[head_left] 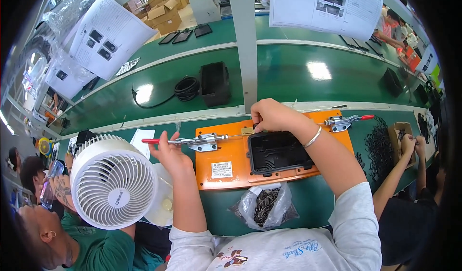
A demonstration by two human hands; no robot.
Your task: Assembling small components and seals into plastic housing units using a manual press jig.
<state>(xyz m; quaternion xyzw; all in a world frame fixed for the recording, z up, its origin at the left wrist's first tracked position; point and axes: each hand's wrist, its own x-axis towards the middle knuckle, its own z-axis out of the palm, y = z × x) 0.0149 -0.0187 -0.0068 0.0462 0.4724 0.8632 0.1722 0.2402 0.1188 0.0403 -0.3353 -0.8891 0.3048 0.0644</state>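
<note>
An orange fixture plate point(216, 146) lies on the green bench before me, with a black rectangular plastic housing point(276, 153) set in it, its hollow side up. My left hand point(173, 156) has its fingers closed around the red-handled lever of the left toggle clamp point(207, 142). At the housing's far left corner, beside a small brass-coloured block point(248, 131), the fingertips of my right hand point(272, 115) are pinched together. A tiny dark bit shows at them, too small to name. Another toggle clamp point(339, 122) with a red handle sits at the plate's right end.
A clear bag of small metal pins point(264, 206) lies at the near edge. A white fan point(115, 187) stands left, close to my left forearm. Beyond the rail are a black bin point(214, 83) and coiled cable point(186, 88). Black parts point(379, 143) and a co-worker's hands point(409, 145) are right.
</note>
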